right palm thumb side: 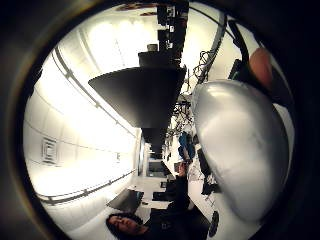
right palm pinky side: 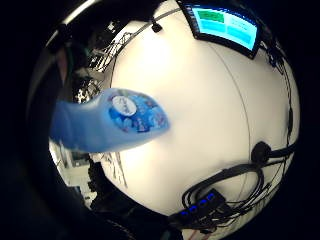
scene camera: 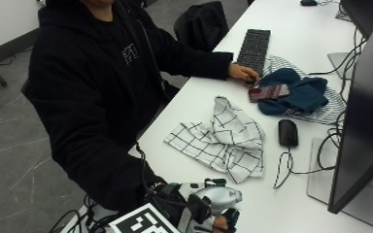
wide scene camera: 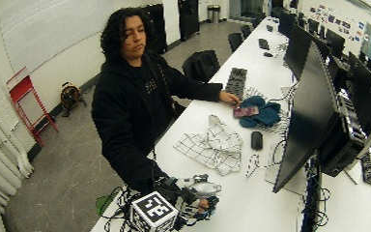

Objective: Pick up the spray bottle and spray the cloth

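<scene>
My gloved right hand [scene camera: 190,209] is at the near end of the white table [scene camera: 283,204] and grips a spray bottle, whose silver-grey head [scene camera: 220,195] shows above the fingers. The bottle's blue labelled body [right palm pinky side: 112,121] fills part of the little finger side palm view, over the table. Its grey head [right palm thumb side: 235,145] looms large in the thumb side palm view. A white cloth with a black grid [scene camera: 222,138] lies crumpled on the table, further along from the hand and apart from the bottle. The same cloth [wide scene camera: 214,145] shows in the wide outside view.
A black mouse [scene camera: 288,132] with its cable lies beside the checked cloth. Past it are a blue cloth [scene camera: 296,94] on a striped one, and a black keyboard [scene camera: 254,46]. The bare left hand [scene camera: 243,73] rests by the keyboard. A large monitor [scene camera: 367,121] stands along the table's far side.
</scene>
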### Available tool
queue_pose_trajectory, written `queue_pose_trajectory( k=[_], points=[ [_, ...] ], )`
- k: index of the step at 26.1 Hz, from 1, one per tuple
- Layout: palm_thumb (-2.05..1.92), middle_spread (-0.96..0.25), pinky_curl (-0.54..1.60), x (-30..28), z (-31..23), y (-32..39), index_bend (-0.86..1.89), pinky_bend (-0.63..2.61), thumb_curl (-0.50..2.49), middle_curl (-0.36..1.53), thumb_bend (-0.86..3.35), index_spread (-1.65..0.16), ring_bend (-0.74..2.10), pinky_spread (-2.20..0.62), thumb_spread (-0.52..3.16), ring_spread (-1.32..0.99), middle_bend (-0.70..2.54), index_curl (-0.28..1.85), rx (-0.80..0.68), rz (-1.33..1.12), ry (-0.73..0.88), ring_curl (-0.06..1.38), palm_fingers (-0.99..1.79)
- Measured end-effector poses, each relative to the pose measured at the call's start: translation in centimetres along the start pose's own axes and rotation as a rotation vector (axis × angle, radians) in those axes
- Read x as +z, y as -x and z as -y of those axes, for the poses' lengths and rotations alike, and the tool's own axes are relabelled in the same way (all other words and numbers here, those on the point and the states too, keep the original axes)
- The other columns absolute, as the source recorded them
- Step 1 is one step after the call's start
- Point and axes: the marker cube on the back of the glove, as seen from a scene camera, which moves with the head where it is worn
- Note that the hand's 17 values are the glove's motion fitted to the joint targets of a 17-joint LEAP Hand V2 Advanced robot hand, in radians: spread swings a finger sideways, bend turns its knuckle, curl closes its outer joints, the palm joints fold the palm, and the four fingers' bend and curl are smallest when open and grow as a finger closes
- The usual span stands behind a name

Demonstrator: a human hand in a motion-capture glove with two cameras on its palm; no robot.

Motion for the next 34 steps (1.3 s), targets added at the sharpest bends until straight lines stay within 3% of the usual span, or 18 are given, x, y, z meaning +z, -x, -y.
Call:
queue_pose_trajectory(
  k=[10,16,24,27,32,34],
  points=[
    [0.89,-0.21,0.31,3.0,2.7,-0.6,0.17,0.33,0.47,0.47,0.02,-0.3,0.56,-0.21,0.62,-0.23,0.47,0.39,-0.087,0.145,-0.196,0.42,1.52],
    [0.91,-0.21,0.36,4.3,2.9,-1.2,0.21,0.42,0.53,0.51,-0.02,-0.29,0.68,-0.28,0.52,-0.23,0.57,0.42,-0.139,0.196,-0.376,0.47,1.52],
    [0.9,-0.21,0.4,4.5,2.9,-1.3,0.24,0.48,0.58,0.54,-0.03,-0.28,0.75,-0.32,0.48,-0.22,0.64,0.46,-0.166,0.198,-0.38,0.49,1.47],
    [0.89,-0.2,0.4,4.4,2.4,-0.9,0.25,0.49,0.59,0.55,-0.03,-0.28,0.76,-0.32,0.48,-0.22,0.65,0.48,-0.159,0.179,-0.312,0.5,1.46],
    [0.91,-0.19,0.41,2.8,-2.6,4.8,0.24,0.51,0.61,0.56,-0.03,-0.28,0.78,-0.32,0.49,-0.2,0.68,0.49,-0.241,-0.105,0.072,0.5,1.42],
    [0.92,-0.19,0.42,2.8,-4.1,8.2,0.23,0.51,0.62,0.56,-0.03,-0.28,0.78,-0.32,0.48,-0.2,0.68,0.49,-0.274,-0.239,0.157,0.5,1.41]
  ],
)
